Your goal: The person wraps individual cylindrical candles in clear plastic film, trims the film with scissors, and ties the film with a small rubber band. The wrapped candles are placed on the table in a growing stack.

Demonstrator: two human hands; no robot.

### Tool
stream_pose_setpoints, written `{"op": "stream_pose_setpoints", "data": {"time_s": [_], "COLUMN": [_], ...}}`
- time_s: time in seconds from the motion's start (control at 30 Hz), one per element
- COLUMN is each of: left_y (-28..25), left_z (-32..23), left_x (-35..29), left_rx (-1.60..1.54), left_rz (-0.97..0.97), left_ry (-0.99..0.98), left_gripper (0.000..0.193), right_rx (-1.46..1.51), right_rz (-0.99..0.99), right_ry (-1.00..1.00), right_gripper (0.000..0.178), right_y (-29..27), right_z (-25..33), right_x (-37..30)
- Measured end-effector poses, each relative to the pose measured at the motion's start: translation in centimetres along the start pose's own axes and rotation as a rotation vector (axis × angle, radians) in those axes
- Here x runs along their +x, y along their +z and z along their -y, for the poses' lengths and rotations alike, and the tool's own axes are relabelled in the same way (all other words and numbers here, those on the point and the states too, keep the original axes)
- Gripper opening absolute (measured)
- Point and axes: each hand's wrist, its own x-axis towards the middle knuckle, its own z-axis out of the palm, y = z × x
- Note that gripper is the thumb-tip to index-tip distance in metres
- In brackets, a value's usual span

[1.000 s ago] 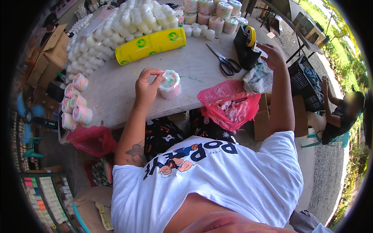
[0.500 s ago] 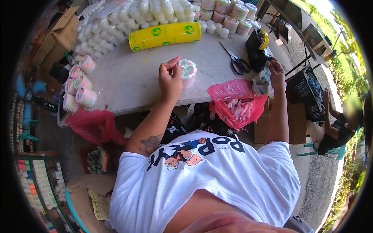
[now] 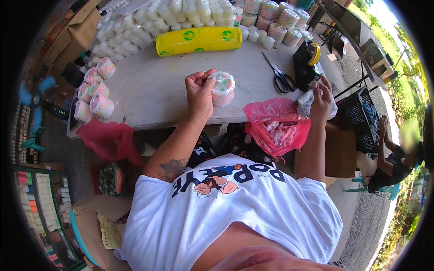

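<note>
A: How far along is the wrapping?

B: One wrapped pastel bundle stands on the grey table, the left hand curled tight against it. Finished bundles sit at the left edge, many plain white rolls wait behind.

A: The right hand?

B: Fingers pinch clear wrap beside the tape dispenser

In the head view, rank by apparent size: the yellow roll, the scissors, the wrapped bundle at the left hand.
1. Yellow roll, clearly largest.
2. Wrapped bundle by the left hand and scissors: similar; unsure, not ranked apart.
</note>
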Motion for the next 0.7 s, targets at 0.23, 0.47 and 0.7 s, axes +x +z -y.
{"op": "stream_pose_setpoints", "data": {"time_s": [0.23, 0.47, 0.7], "left_y": [1.4, 0.4, 1.3], "left_z": [-0.7, 0.1, -0.6], "left_x": [-0.1, 0.6, -0.2], "left_rx": [-0.032, 0.121, 0.022], "left_rz": [-0.018, 0.09, 0.055], "left_ry": [-0.106, -0.07, -0.096], "left_gripper": [0.043, 0.042, 0.037], "right_rx": [0.271, 0.04, 0.163], "right_rz": [0.773, 0.749, 0.59], "right_ry": [0.192, 0.049, 0.121], "right_gripper": [0.007, 0.005, 0.041], "right_y": [12.7, 16.8, 17.6], "right_z": [6.6, 4.8, 3.1], "right_x": [-4.5, -4.8, -4.9]}}
